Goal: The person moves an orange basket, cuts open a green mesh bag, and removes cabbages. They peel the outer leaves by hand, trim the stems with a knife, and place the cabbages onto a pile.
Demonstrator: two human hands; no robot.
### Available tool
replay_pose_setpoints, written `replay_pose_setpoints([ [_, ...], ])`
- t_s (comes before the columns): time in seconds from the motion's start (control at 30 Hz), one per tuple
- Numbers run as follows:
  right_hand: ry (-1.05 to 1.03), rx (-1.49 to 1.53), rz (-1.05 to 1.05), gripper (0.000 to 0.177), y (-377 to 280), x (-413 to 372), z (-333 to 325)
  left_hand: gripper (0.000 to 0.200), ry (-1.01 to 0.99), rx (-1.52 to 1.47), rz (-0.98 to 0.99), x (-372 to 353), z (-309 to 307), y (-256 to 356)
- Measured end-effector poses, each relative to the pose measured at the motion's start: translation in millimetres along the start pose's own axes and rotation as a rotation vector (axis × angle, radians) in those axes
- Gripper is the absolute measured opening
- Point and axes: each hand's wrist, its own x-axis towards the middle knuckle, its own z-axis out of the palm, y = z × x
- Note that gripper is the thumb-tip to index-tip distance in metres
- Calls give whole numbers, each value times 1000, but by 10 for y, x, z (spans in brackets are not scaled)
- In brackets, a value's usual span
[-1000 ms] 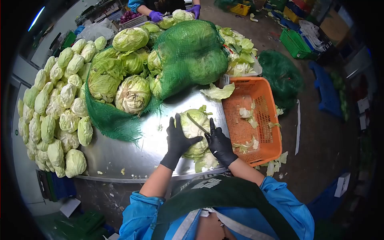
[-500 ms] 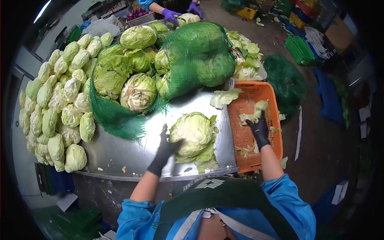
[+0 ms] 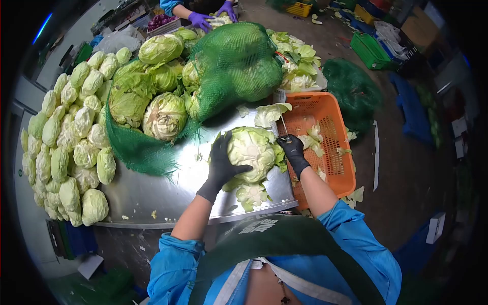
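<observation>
A pale green cabbage [image 3: 252, 152] lies on the metal table with its cut stem side up and loose outer leaves around it. My left hand [image 3: 222, 162], in a black glove, grips its left side with thumb and fingers apart around it. In its black glove, my right hand [image 3: 292, 146] is closed around a knife [image 3: 283, 123], whose thin blade points up and away from me. This hand is just right of the cabbage, over the near-left edge of the orange crate [image 3: 351, 173]. A loose leaf [image 3: 270, 115] lies beyond the cabbage.
Trimmed cabbages [image 3: 68, 137] are piled at the left. A green mesh sack [image 3: 239, 61] with cabbages spreads over the table's far side. Leaf scraps [image 3: 314, 137] lie in the crate. Across the table, purple-gloved hands [image 3: 200, 21] of another person handle a cabbage.
My right hand has come left from over the crate to the cabbage's side, leaving leaf pieces in the crate. The cabbage now shows its stem side, with my left hand higher on it.
</observation>
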Motion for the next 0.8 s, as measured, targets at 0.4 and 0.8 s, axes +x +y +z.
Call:
replay_pose_setpoints([
  [0.4, -64, -345, 78, 36, 505, 211, -333, 118, 84, -147, -71, 231, 350, -350],
  [0.8, -137, -646, -291, 63, -598, -626, -227, 117, 41, -155, -151, 204, 293, 231],
])
